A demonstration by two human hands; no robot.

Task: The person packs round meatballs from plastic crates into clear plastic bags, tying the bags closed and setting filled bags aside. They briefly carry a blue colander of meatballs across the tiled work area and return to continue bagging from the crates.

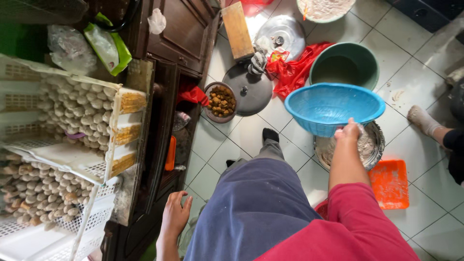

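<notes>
My right hand (349, 133) grips the near rim of a blue plastic basket (333, 107) and holds it tilted above a metal bowl (372, 145) that has pale dough or flour in it. My left hand (175, 213) hangs open beside my left thigh, close to the dark wooden cabinet (159, 140), and holds nothing. I stand on the white tiled floor (217, 145) in blue trousers and a red top, with one dark-socked foot (270, 135) forward.
White plastic trays (72, 121) stacked on the left hold several pale dough balls. On the floor are a green basin (344, 64), two metal lids (251, 92), a bowl of brown pieces (220, 101), an orange tray (389, 183) and a red bag (295, 72). Another person's foot (423, 120) is at right.
</notes>
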